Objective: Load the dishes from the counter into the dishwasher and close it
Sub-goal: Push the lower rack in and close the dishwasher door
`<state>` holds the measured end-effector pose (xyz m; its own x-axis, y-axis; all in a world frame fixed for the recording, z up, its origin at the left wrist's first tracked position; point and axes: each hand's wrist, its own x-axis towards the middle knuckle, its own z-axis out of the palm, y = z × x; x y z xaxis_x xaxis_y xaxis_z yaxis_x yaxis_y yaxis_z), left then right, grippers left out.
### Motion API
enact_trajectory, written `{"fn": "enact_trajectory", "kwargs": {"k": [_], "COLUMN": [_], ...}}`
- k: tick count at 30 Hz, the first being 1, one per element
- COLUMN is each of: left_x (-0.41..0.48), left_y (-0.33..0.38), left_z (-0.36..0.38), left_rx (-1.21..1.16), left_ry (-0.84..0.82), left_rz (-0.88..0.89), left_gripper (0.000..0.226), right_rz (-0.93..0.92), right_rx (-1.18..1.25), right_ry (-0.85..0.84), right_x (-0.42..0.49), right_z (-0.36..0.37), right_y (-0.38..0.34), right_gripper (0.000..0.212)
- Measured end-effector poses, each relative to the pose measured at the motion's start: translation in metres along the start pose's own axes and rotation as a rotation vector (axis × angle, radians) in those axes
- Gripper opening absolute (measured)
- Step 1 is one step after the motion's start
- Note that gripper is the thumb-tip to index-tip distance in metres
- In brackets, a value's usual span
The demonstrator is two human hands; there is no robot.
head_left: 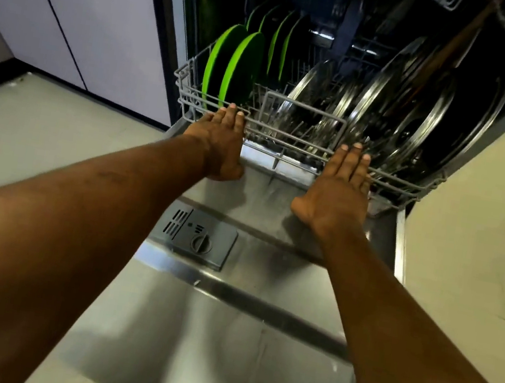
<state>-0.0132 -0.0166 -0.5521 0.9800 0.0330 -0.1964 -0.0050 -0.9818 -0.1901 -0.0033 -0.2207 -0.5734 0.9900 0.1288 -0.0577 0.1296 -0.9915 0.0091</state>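
Dishes stand on edge in the bottom rack (306, 107): green plates (241, 67) in its left rows, steel plates (375, 95) leaning in its right rows. The rack sits at the far end of the open door (224, 319), mostly inside the tub. The left hand (222, 143) lies flat against the rack's near front rail at the left and the right hand (341, 185) further right, both with fingers straight and together, gripping nothing. A detergent box (196, 237) is set in the door between the forearms.

Bare forearms (79, 230); left hand (222, 143), right hand (338, 191) bare (nails short).
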Motion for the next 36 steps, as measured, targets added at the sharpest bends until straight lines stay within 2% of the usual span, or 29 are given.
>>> {"fn": "enact_trajectory", "kwargs": {"k": [7, 19, 27, 32, 36], "left_x": [0.039, 0.117, 0.114, 0.120, 0.105], "left_y": [-0.009, -0.016, -0.013, -0.015, -0.019], "left_z": [-0.002, -0.020, -0.012, -0.001, -0.010], "left_rx": [-0.005, -0.099, -0.104, -0.089, -0.030], "left_ry": [-0.033, 0.040, 0.057, 0.100, 0.041], "left_rz": [0.027, 0.066, 0.066, 0.079, 0.065], "left_gripper": [0.102, 0.103, 0.104, 0.105, 0.096], "right_rz": [0.010, 0.033, 0.022, 0.033, 0.016], "right_rx": [0.020, 0.046, 0.040, 0.020, -0.029], "right_ry": [-0.041, -0.021, -0.041, -0.008, -0.060], "right_x": [0.037, 0.116, 0.112, 0.114, 0.110], "right_z": [-0.006, -0.013, -0.015, -0.004, -0.013], "right_y": [0.002, 0.012, 0.018, 0.015, 0.018], "right_gripper": [0.115, 0.110, 0.106, 0.112, 0.108]}}
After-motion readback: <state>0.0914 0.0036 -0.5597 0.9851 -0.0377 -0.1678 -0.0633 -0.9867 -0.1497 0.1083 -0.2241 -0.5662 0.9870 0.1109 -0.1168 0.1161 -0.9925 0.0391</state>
